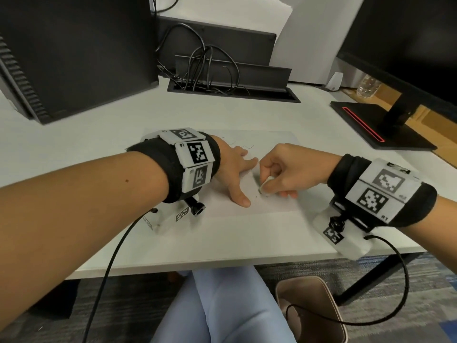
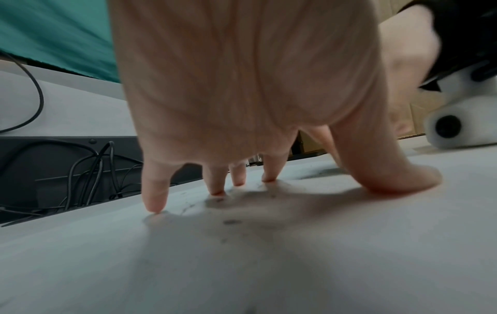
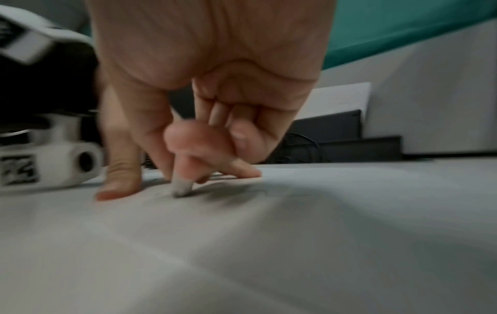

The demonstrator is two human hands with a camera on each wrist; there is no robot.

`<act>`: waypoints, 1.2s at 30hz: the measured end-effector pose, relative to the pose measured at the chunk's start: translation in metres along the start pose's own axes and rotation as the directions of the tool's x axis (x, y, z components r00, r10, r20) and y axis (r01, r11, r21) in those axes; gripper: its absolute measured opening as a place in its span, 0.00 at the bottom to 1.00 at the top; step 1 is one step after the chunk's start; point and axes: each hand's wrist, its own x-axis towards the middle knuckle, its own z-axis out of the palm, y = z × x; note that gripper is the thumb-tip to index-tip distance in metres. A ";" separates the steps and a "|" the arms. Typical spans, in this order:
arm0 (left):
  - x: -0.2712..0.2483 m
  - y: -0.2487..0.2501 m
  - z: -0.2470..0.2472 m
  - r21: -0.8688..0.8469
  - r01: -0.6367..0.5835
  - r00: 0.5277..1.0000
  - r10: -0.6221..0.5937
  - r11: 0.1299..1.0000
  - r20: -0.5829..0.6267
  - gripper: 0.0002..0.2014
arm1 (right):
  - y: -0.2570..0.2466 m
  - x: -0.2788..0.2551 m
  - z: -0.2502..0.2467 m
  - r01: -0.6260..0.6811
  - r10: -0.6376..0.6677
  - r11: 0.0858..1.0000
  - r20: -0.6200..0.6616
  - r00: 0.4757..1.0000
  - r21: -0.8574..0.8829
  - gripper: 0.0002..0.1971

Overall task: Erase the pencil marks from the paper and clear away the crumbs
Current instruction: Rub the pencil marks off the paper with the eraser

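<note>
A white sheet of paper (image 1: pixel 274 144) lies flat on the desk, with faint pencil lines (image 1: pixel 243 146) near its far edge. My left hand (image 1: pixel 235 169) presses on the paper with straight, spread fingers (image 2: pixel 154 197), thumb (image 2: pixel 398 176) down. My right hand (image 1: pixel 279 169) pinches a small white eraser (image 1: pixel 265 186) whose grey, dirty tip (image 3: pixel 182 188) touches the paper just right of my left thumb. Dark eraser crumbs (image 2: pixel 232 222) lie scattered on the paper under my left palm.
A black computer tower (image 1: pixel 74 53) stands at the back left, a cable tray (image 1: pixel 232 87) with wires behind the paper, a monitor stand (image 1: pixel 380 125) at the right. A bin (image 1: pixel 311 310) sits on the floor under the desk edge. Wrist camera cables hang off the front.
</note>
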 end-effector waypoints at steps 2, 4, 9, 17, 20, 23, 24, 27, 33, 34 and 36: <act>0.000 0.000 0.000 -0.005 0.011 1.000 -0.011 1.000 -0.002 0.52 | 0.005 0.001 -0.006 -0.037 0.037 0.999 -0.038 0.999 0.011 0.05; 0.001 0.000 0.001 -0.014 0.007 1.000 -0.007 1.000 0.001 0.52 | 0.005 0.001 -0.005 -0.036 0.036 0.999 -0.042 0.998 -0.010 0.04; 0.001 -0.002 0.001 -0.006 0.013 1.000 -0.013 1.000 0.001 0.52 | 0.004 0.001 -0.003 -0.009 0.008 1.000 -0.015 1.000 -0.022 0.05; -0.002 -0.005 0.004 0.006 0.070 0.997 -0.070 0.998 -0.017 0.52 | 0.021 0.007 -0.017 -0.064 0.067 0.994 -0.037 0.997 0.089 0.06; 0.000 -0.003 0.005 0.012 0.079 0.996 -0.079 0.997 -0.036 0.47 | 0.023 0.009 -0.020 -0.066 0.069 0.995 -0.040 0.997 0.074 0.06; 0.004 0.007 0.004 0.036 0.088 0.993 -0.085 0.995 -0.077 0.42 | 0.019 0.010 -0.017 -0.047 0.050 0.997 -0.048 0.998 0.064 0.05; 0.005 0.009 0.003 0.046 0.092 0.992 -0.087 0.995 -0.087 0.42 | 0.017 0.009 -0.016 -0.036 0.039 0.998 -0.047 0.998 0.054 0.05; 0.006 0.014 0.000 0.064 0.077 0.993 -0.071 0.995 -0.094 0.42 | 0.006 0.005 -0.008 0.036 -0.037 0.999 0.023 0.999 0.029 0.05; 0.012 0.012 0.001 0.094 0.054 0.996 -0.046 0.994 -0.078 0.46 | 0.009 0.006 -0.012 -0.005 0.004 1.000 -0.071 0.997 -0.024 0.05; 0.012 0.011 0.001 0.085 0.047 0.997 -0.041 0.995 -0.072 0.46 | 0.007 0.005 -0.010 0.010 -0.011 1.000 -0.049 0.999 -0.024 0.05; 0.013 0.011 0.001 0.070 0.036 0.997 -0.031 0.997 -0.067 0.45 | 0.002 0.002 -0.006 0.054 -0.054 0.998 0.009 0.998 -0.019 0.05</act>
